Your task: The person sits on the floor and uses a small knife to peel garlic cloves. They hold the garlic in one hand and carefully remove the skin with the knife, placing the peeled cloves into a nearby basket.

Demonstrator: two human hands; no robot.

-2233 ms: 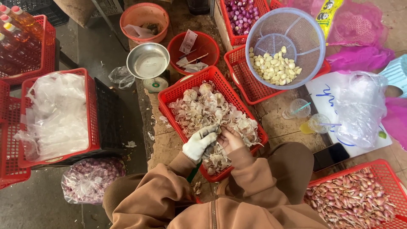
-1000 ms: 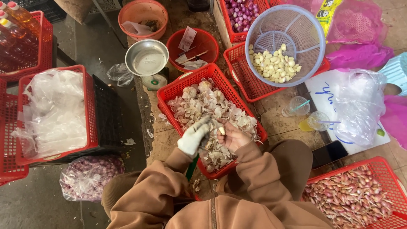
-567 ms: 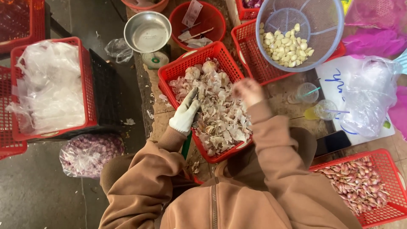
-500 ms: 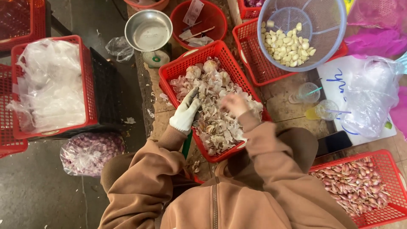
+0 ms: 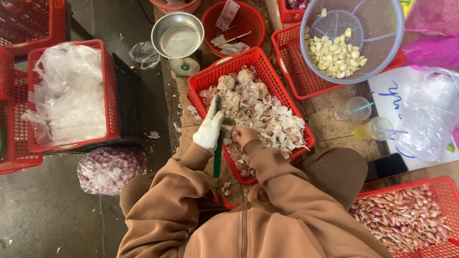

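Clasped in the left hand (image 5: pixel 209 131), which wears a white knitted glove, is a green-handled knife (image 5: pixel 218 157), its handle pointing down toward the person's lap and its blade rising past the gloved fingers. Just beside it, the bare right hand (image 5: pixel 243 136) has its fingers curled and pressed together around a small piece of garlic; what exactly it pinches is too small to make out. Both hands work over the near left edge of a red plastic mesh basket (image 5: pixel 260 59), which is heaped with papery garlic skins (image 5: pixel 275 124) and a few whole garlic bulbs (image 5: pixel 236 81) at its far end.

Behind that basket sit a round steel weighing pan on a small scale (image 5: pixel 177 36) and a red plastic bowl (image 5: pixel 248 19). To the right, a pale blue plastic colander (image 5: pixel 382 67) holds peeled garlic cloves (image 5: pixel 334 55) and rests on another red basket. Two clear plastic cups (image 5: pixel 366 119) stand near it. Further left, a red crate of clear plastic bags (image 5: pixel 67 95) stands, with a plastic bag of purple shallots (image 5: pixel 110 169) just below it. A red basket of shallots (image 5: pixel 406 217) lies at the lower right.
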